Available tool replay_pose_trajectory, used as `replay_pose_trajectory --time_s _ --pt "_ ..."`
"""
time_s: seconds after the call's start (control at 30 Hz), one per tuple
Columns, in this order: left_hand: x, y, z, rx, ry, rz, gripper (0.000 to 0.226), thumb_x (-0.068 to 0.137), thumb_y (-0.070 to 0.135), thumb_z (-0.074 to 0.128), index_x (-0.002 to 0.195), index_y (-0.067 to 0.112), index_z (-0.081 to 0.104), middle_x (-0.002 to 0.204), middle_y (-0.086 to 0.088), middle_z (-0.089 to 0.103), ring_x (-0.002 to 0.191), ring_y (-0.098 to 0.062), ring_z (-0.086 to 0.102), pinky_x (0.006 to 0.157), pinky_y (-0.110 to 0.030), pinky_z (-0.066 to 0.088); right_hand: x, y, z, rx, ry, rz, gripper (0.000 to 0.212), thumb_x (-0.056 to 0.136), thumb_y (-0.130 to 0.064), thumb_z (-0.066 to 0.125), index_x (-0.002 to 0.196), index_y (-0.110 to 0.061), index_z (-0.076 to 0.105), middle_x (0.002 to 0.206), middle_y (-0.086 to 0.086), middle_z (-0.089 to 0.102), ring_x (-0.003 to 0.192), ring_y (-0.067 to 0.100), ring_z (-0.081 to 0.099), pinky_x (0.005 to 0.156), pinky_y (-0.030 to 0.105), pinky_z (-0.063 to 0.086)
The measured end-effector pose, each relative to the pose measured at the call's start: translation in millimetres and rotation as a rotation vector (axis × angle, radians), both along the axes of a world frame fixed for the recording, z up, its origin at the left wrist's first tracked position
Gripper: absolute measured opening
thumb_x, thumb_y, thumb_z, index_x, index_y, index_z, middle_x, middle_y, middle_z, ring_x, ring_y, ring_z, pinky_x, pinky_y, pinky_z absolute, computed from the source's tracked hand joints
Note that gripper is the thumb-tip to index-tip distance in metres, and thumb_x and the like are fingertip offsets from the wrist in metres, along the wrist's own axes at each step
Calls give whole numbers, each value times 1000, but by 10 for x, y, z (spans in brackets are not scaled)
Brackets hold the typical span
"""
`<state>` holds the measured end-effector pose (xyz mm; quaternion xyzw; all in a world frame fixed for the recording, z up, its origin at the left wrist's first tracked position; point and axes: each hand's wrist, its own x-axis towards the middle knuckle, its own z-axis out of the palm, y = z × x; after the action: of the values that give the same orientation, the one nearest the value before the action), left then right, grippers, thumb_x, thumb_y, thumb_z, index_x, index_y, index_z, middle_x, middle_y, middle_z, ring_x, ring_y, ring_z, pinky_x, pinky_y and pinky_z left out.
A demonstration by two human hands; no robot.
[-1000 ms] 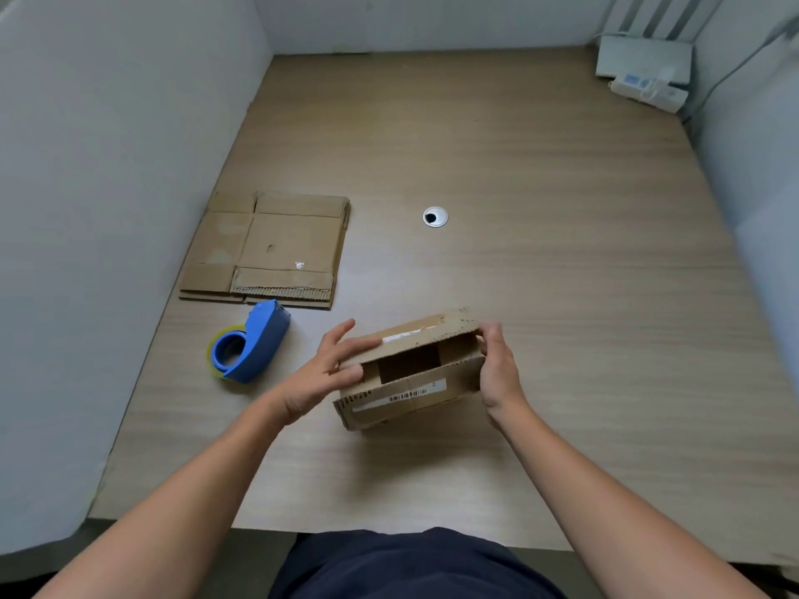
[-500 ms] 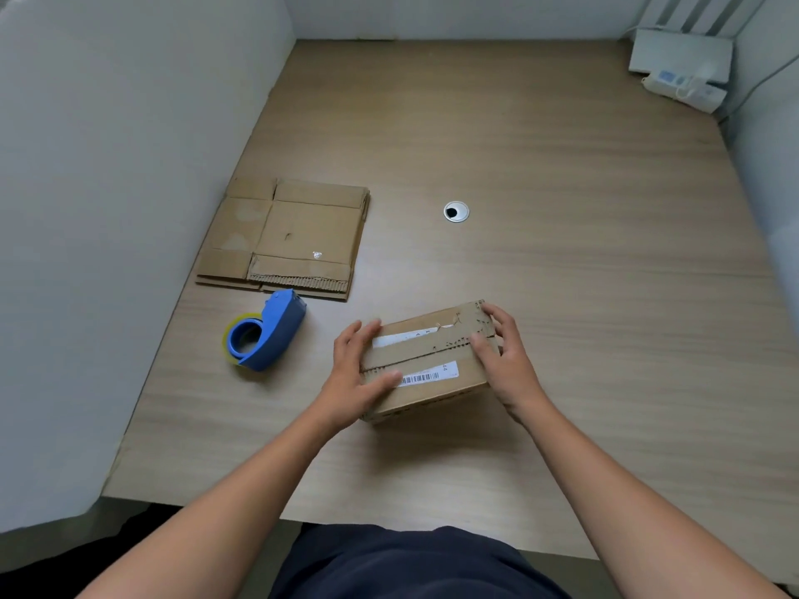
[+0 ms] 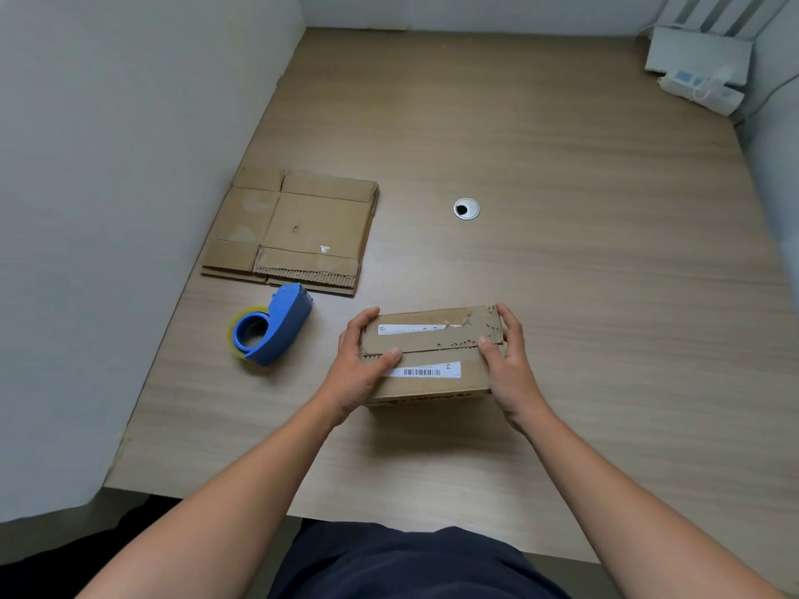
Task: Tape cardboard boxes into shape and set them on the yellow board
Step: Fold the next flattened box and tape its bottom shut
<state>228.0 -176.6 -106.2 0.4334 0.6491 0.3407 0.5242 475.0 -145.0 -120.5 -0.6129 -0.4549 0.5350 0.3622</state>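
- Holding the cardboard box (image 3: 436, 341) flat on the counter (image 3: 583, 304): left hand (image 3: 354, 373) and right hand (image 3: 510, 369) each have their grip clasped round one end, thumbs pressing the top flaps.
- We judge: keep the flap edges flush, then free one hand for the tape dispenser (image 3: 272, 326) nearby.
- Flaps closed; contents unseen. Yellow board not visible.

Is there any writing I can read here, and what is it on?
"44", sideways beside the barcode on the lower white label of the cardboard box; the rest is too small.
Upper white label on the box: blurred, unreadable.
White device in the far corner: blue panel unreadable.
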Motion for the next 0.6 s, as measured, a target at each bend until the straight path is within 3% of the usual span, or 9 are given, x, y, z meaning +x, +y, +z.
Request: replay_pose_trajectory --time_s 0.13,0.23,0.3,0.43,0.5,0.6 --pt "-12 -113 -74 -63 -6 -18 69 75 52 77 132 64 40 142 7 43 128 -13 53 111 -46 46 20 -103 -15 -42 -86 44 56 92 -44 54 138 -66 31 148 -3 40 135 10 44 120 43 33" --pt "46 -333 -167 -97 71 -46 70 74 56 74 132 66 35 145 8 40 130 -11 48 115 -39 41 48 -339 -96 -44 -164 97 58 103 -22 52 154 -37 28 147 -6 35 133 3 37 122 36 28" --pt "83 -431 -204 -54 123 -43 73 80 51 74 137 61 31 146 11 37 131 -5 43 113 -28 35 57 -443 -152 -10 -192 86 59 105 -17 51 157 -29 26 148 -13 31 135 -1 33 121 30 26" --pt "85 -357 -255 -36 194 -42 76 91 32 76 149 45 29 145 8 35 129 -2 39 109 -19 29 33 -366 -238 -10 -264 108 60 105 -27 49 158 -34 21 156 -15 31 141 8 36 118 31 29" --pt "67 -266 -283 -33 218 -52 76 92 29 74 151 41 29 149 6 33 132 -2 36 112 -19 26 8 -318 -286 -13 -288 139 62 105 -27 48 160 -28 18 161 -5 30 145 13 34 121 35 27" --pt "30 -93 -341 -53 298 -117 77 96 34 69 159 36 23 163 -1 23 150 -13 23 119 -24 19 -61 -171 -324 115 -578 219 64 101 -38 35 160 -15 21 163 13 26 151 30 24 123 42 21"
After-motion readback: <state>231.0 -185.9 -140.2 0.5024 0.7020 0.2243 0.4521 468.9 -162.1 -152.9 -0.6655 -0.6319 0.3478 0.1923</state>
